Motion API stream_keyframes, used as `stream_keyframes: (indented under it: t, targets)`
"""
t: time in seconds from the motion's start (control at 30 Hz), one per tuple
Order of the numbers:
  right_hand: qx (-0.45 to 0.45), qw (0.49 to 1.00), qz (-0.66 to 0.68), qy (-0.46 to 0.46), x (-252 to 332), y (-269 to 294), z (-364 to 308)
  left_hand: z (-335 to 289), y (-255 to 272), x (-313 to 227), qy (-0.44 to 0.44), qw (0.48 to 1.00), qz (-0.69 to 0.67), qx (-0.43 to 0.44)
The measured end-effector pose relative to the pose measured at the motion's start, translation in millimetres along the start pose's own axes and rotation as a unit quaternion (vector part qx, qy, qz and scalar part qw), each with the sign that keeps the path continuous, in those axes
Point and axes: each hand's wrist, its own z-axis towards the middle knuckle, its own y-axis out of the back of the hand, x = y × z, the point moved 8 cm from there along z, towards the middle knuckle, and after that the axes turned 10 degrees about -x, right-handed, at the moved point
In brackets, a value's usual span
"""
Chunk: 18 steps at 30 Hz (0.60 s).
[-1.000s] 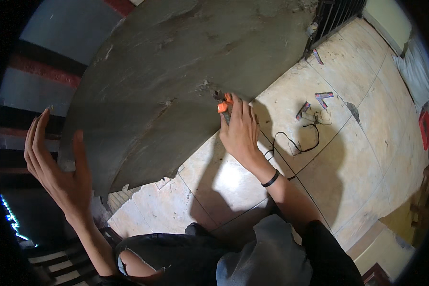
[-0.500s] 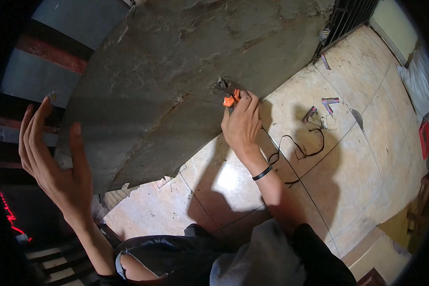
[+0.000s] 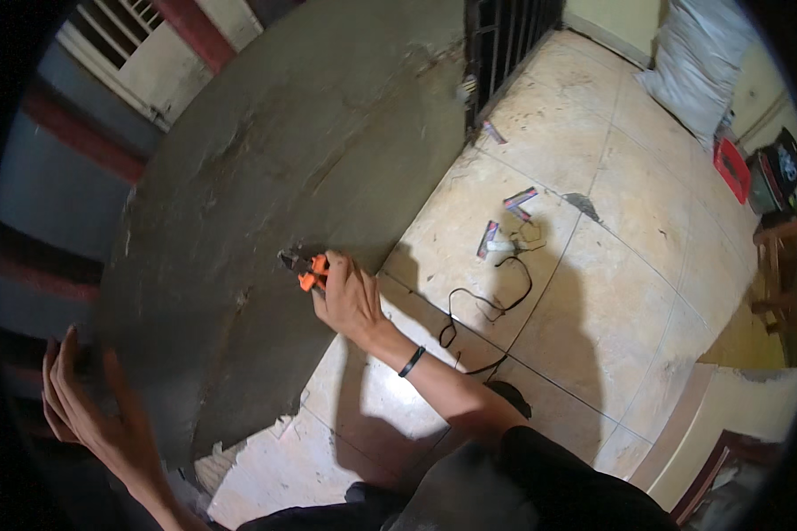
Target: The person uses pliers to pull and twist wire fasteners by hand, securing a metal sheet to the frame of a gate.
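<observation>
My right hand (image 3: 352, 299) is closed around a pair of orange-handled pliers (image 3: 313, 276). Their dark jaws point left and meet the rough grey cement wall (image 3: 212, 226) at a small chipped spot; whether they grip anything there is too small to tell. A black band circles the right wrist. Over at the left, my left hand (image 3: 102, 425) is raised by the wall's near end, fingers stretched and apart, holding nothing. I cannot tell whether its fingertips touch the wall.
Black cord (image 3: 496, 305) lies looped on the tiled floor (image 3: 629, 292). Beyond it are several small printed packets (image 3: 488, 239). A black barred gate (image 3: 514, 53) adjoins the wall's far end. Farther right stand a pale sack (image 3: 700, 66), a red tray (image 3: 731, 170) and a wooden stool (image 3: 777, 270).
My view has turned, so the wall and both hands appear lower, with the right hand farther left. The pliers stay at the chipped spot; the left hand remains spread.
</observation>
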Motion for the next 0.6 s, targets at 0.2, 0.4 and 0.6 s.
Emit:
stream_keyframes:
  t: [0.2,0.4,0.6]
  targets:
    - [-0.017,0.993,0.035,-0.107,-39.0,58.8,-29.4,9.7,-4.1,5.8,0.1,0.991,-0.087,0.022]
    - [0.001,0.984,-0.059,-0.17,-95.2,127.8,-59.9,16.9,-18.0,-6.8,0.163,0.965,-0.131,0.161]
    - [-0.164,0.957,-0.108,-0.214,-157.4,179.2,-7.0,7.8,-13.0,2.6,0.094,0.978,-0.151,0.107]
